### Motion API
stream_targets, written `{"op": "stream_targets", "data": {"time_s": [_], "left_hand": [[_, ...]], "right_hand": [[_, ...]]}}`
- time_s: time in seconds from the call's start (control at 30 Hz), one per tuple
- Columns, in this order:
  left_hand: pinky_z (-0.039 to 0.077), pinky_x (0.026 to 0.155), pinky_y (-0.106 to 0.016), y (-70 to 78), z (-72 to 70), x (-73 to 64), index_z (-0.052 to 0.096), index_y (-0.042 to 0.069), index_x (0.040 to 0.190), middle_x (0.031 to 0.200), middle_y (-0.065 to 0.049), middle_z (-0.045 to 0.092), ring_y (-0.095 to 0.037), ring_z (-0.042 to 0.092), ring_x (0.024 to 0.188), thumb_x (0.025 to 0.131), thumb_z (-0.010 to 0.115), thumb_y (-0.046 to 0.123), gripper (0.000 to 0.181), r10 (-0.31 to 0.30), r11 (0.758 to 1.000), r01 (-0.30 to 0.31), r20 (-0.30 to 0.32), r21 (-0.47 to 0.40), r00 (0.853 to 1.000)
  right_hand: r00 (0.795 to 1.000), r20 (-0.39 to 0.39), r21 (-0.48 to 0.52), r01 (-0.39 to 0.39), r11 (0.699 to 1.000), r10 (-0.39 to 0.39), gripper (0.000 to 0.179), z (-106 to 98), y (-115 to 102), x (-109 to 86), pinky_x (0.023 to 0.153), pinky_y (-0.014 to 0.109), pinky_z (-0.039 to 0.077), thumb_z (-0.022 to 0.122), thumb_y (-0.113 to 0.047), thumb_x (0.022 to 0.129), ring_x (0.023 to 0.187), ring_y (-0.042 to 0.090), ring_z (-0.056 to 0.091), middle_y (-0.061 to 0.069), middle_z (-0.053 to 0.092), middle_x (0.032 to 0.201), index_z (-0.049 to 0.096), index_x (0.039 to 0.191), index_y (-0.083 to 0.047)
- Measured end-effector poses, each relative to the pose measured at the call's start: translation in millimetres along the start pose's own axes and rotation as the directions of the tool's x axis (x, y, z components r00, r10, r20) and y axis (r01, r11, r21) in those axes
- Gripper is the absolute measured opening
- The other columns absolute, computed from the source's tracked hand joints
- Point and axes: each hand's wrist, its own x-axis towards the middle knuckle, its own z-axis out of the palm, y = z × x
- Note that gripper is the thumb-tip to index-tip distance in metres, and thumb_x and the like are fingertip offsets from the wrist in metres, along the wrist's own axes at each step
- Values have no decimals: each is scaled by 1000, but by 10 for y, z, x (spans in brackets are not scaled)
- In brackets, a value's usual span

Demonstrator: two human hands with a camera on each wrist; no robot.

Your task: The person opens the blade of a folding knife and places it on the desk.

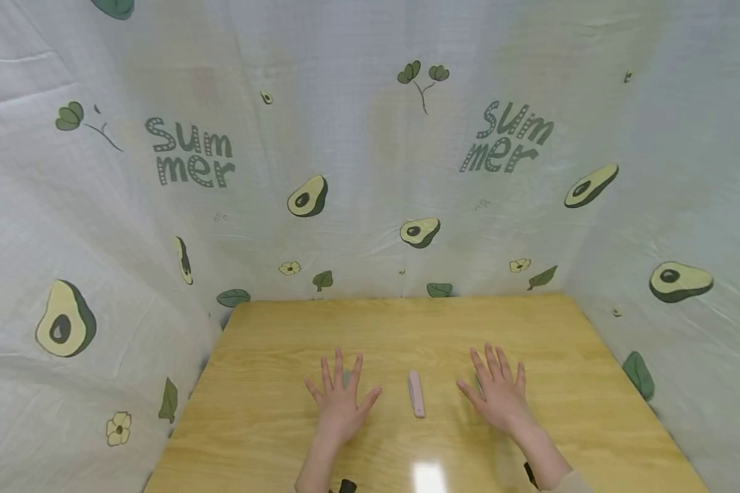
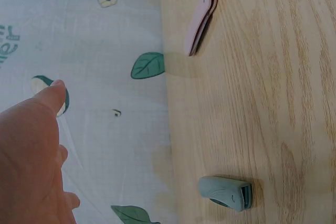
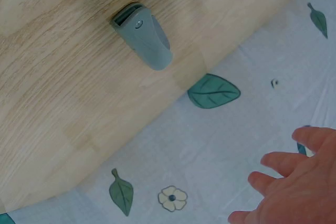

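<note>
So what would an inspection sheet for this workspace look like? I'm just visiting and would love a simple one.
Surface: wooden table with visible grain; a bright glare patch shows at the near side.
Job's things: a slim pink tool lies between what look like two small green staplers, the left stapler and the right stapler.
Clutter: nothing seen.
Hands: left hand and right hand both spread open, holding nothing; each partly hides a stapler in the head view.
Cables: nothing seen.
Surroundings: pale cloth printed with avocados, leaves, flowers and "summer", along the table's far side and both flanks.
</note>
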Motion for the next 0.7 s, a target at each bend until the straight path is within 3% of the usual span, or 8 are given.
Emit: {"op": "stream_targets", "data": {"time_s": [0.2,0.33,0.43,0.57,0.7], "left_hand": [[-10,101,-82,-22,39,-12,32,20,154,161,-21,6,-53,-4,143,95,52,55,72,-21,1000,20,-20,-13,1000],[-10,101,-81,-13,44,-65,32,20,154,161,-21,7,-53,-2,143,94,54,54,72,-37,999,37,-4,-16,999],[-7,103,-81,-5,25,-69,29,22,155,161,-19,5,-52,-2,143,94,52,56,73,-44,999,44,12,6,999],[2,102,-83,-3,10,-46,29,23,155,161,-19,8,-52,2,143,94,51,58,73,-12,999,12,-7,34,1000],[5,100,-85,1,22,-30,31,19,154,160,-22,13,-54,8,142,94,54,54,73,60,998,-59,-49,16,997]], "right_hand": [[1000,0,-3,17,1000,-17,74,7,2,42,109,72,-14,50,-47,99,145,47,2,29,10,158,28,152,-1],[1000,3,14,24,1000,-24,74,40,0,5,110,69,-16,50,-47,99,145,47,3,29,10,158,27,152,0],[999,-4,15,38,999,-38,74,58,-7,2,111,70,-11,51,-46,99,145,46,5,28,12,158,28,152,0],[997,-28,23,69,997,-68,73,72,-24,4,113,70,-3,54,-43,98,145,47,8,28,16,157,29,151,1],[993,-42,34,108,994,-106,73,89,-45,2,114,69,1,55,-41,97,144,47,11,27,18,157,29,151,1]]}}
